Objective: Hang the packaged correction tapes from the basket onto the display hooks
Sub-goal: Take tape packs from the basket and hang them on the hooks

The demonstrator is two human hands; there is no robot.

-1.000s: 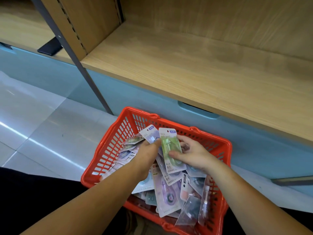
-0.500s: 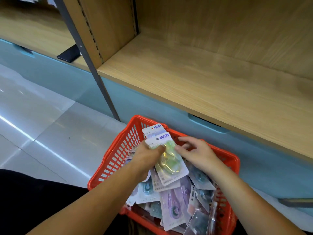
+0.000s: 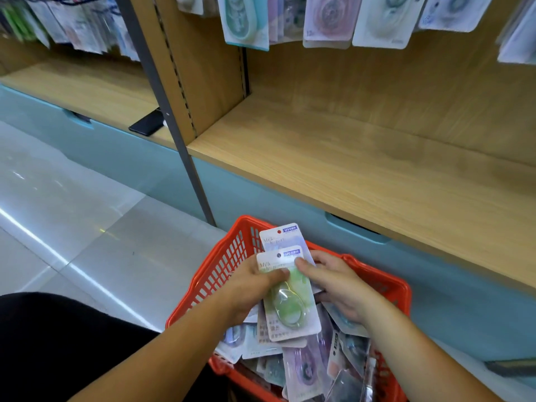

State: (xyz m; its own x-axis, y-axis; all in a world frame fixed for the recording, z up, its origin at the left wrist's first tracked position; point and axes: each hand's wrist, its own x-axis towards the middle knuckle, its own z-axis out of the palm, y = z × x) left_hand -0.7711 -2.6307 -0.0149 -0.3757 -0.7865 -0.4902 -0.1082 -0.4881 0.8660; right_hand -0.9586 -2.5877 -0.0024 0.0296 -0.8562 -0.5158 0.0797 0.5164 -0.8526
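A red plastic basket sits on the floor below me, full of several packaged correction tapes. Above it my left hand grips a small stack of packs, the front one a green correction tape pack, with a second pack sticking out behind it. My right hand holds the stack's right edge, thumb on the front of the green pack. Hung packs line the top of the view; the hooks themselves are hidden.
A bare wooden shelf runs in front of me above pale blue drawers. A grey upright post divides the shelving. A black phone lies on the left shelf. Glossy tiled floor spreads to the left.
The view has tilted upward, bringing the hung packs into sight. Both hands have lifted the stack slightly above the basket, and my right hand has closed onto its edge.
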